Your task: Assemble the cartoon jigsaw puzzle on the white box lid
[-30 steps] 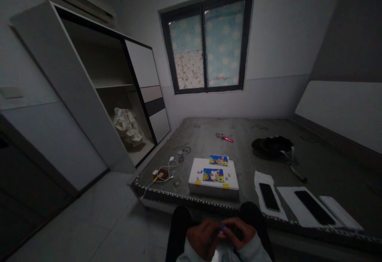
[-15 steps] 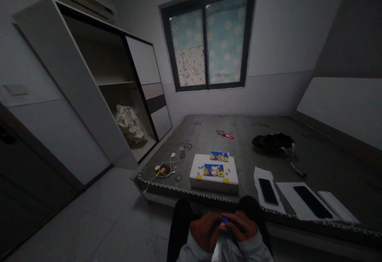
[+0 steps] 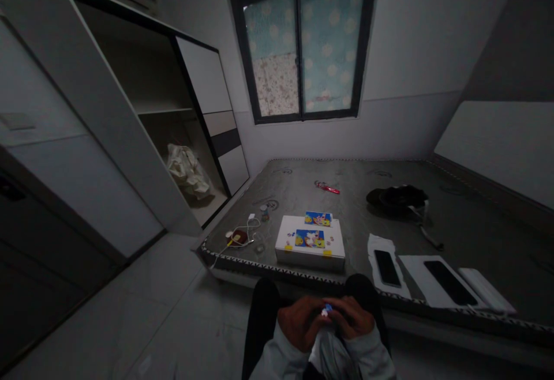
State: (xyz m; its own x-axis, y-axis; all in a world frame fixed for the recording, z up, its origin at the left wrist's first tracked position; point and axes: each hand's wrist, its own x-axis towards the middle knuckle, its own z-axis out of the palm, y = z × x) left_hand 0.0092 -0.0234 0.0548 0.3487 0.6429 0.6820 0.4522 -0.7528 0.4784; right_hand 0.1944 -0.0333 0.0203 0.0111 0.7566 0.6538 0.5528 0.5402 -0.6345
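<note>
In front of my lap, my left hand (image 3: 303, 318) and my right hand (image 3: 350, 314) meet, fingertips pinched together. Between them is a small blue and whitish puzzle piece (image 3: 328, 309); whether it is one piece or more I cannot tell. Beyond my knees, on the mattress edge, stands a white box (image 3: 288, 258). On its lid lies a partly filled cartoon jigsaw puzzle (image 3: 305, 240), with a pale gap in its middle and several loose pieces (image 3: 291, 234) on both sides. A cartoon picture card (image 3: 318, 219) lies at the lid's far edge.
On the mattress (image 3: 298, 178), left of the box, lie a white cable (image 3: 225, 248) and a brown item (image 3: 238, 237). A red packet (image 3: 328, 188) lies farther back. To the right are a dark cap (image 3: 398, 201) and two phones (image 3: 387, 267) on white paper. A wardrobe (image 3: 108, 80) stands left.
The view has tilted slightly downward, so the room sits higher in the picture. My fingers have shifted a little, and more of the held piece's pale part shows.
</note>
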